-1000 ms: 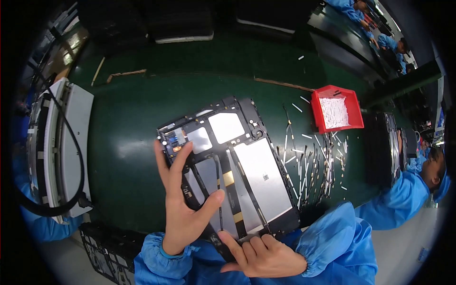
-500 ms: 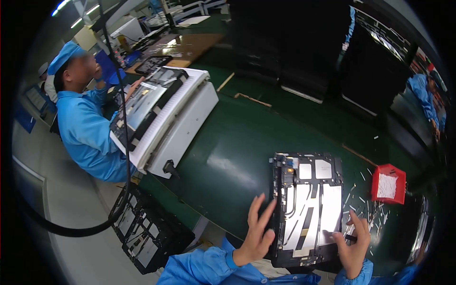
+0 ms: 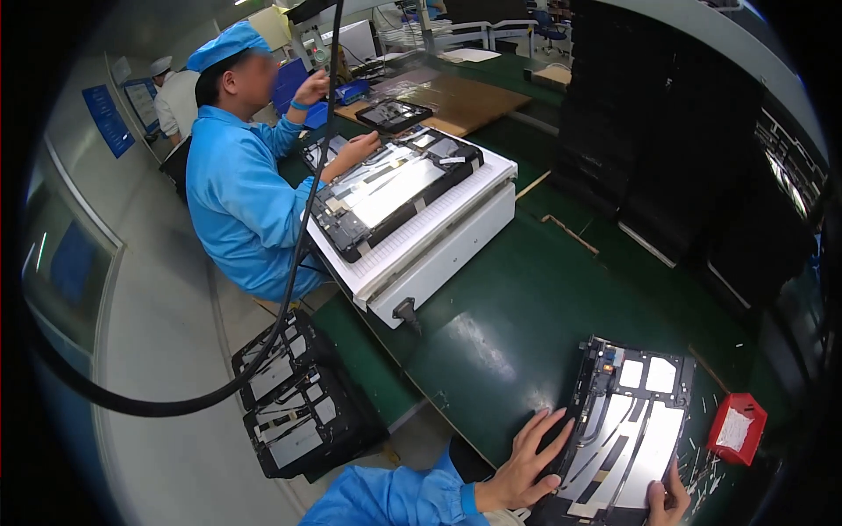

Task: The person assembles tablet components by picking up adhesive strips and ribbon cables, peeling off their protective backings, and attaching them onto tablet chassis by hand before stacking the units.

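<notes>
Near the lower right of the head view, on the dark green tabletop (image 3: 517, 351), lay one flat panel frame (image 3: 627, 430), black-rimmed with silvery and white patches on its upturned face. Two hands met it. The left hand (image 3: 526, 460) rested with fingers spread wide, fingertips pressed on the frame's left edge and nothing closed inside the palm. The right hand (image 3: 668, 501) sat at the frame's near right corner (only its fingers showed above the picture's lower edge), curled over the rim; how firmly it gripped could not be told. Both wrists came out of blue sleeves.

Just right of the frame stood one small red tray (image 3: 737, 428) with a pale inside, and thin light slivers were scattered on the tabletop between tray and frame; their number was too fine to count.

Farther up the tabletop, well apart from the frame, stood one white box-like fixture (image 3: 438, 254) carrying a second panel (image 3: 390, 188) of the same kind. One co-worker (image 3: 241, 188) in a blue coat and blue cap sat beside it, one hand on that panel. A thick black cable (image 3: 289, 298) swung across the view in front of the co-worker and partly hid them.

On the floor left of the tabletop stood two black stacked trays (image 3: 294, 399) holding parts. Tall dark stacks (image 3: 667, 158) lined the far side of the tabletop.
</notes>
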Tool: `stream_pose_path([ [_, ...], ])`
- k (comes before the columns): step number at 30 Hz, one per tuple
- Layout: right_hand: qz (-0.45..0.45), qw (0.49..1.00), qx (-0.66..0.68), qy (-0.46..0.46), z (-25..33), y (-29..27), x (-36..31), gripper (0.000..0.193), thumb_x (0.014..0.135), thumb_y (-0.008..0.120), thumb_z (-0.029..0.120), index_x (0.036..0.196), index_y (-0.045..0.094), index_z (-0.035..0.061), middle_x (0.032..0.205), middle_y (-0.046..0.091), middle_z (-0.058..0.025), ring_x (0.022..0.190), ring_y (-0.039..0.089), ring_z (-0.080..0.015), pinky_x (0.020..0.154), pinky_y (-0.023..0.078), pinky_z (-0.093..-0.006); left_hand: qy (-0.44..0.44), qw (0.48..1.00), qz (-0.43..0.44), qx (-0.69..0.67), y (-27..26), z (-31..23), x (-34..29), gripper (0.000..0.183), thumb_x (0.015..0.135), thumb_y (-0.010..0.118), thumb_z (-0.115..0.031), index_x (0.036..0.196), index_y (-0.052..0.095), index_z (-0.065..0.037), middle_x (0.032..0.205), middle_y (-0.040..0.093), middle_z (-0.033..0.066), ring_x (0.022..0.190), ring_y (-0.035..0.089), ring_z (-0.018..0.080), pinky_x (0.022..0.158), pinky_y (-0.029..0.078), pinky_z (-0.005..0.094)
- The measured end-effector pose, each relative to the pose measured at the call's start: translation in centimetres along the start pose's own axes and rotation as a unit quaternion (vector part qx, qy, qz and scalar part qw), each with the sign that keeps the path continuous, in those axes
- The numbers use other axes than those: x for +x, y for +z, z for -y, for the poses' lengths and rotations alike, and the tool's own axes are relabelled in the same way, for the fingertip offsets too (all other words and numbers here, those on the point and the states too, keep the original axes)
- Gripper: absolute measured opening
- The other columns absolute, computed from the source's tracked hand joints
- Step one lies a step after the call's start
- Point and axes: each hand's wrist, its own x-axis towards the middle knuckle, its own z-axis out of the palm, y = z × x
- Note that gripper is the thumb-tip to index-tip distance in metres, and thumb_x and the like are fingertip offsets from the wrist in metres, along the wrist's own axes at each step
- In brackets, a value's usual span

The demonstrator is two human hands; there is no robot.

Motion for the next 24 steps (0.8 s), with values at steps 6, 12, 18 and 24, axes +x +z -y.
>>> stream_pose_path([
  [6,0.017,0.997,-0.074,0.016,-0.5,0.0,0.1,0.045,0.089,0.054,0.003,0.131,0.044,-0.0059,0.130,0.049,-0.0153,0.111,0.049,-0.0170,0.095,0.037,-0.0273,-0.004,0.919,0.148,0.366,-1.3,-0.3,0.1,0.085,0.089,0.018,-0.066,0.143,0.025,-0.001,0.148,0.016,0.0226,0.135,0.013,0.0423,0.110,0.008,0.0498],
  [12,-0.048,0.997,0.068,-0.004,1.5,-1.2,0.5,0.042,0.086,0.055,0.012,0.125,0.052,-0.0029,0.126,0.052,-0.0178,0.116,0.048,-0.0218,0.098,0.037,-0.0337,-0.020,0.908,-0.092,-0.409,0.8,0.1,0.2,0.091,0.086,0.017,-0.071,0.140,0.031,0.001,0.146,0.020,0.0269,0.136,0.020,0.0397,0.110,0.018,0.0408],
  [18,-0.198,0.940,0.236,-0.150,2.8,-8.4,2.5,0.074,0.083,0.058,0.038,0.139,0.031,-0.0030,0.135,0.044,-0.0175,0.120,0.048,-0.0245,0.103,0.035,-0.0332,0.000,0.885,-0.092,-0.456,1.1,1.0,0.5,0.091,0.088,0.017,-0.068,0.138,0.030,0.007,0.144,0.028,0.0259,0.136,0.023,0.0365,0.110,0.018,0.0370],
  [24,-0.221,0.883,0.328,-0.252,5.7,-16.9,6.5,0.060,0.091,0.052,0.027,0.141,0.031,0.0019,0.140,0.040,-0.0134,0.123,0.046,-0.0235,0.105,0.035,-0.0355,-0.035,0.903,-0.103,-0.416,0.1,0.4,1.6,0.084,0.092,0.020,-0.061,0.137,0.031,0.008,0.142,0.034,0.0245,0.133,0.030,0.0350,0.108,0.023,0.0360],
])
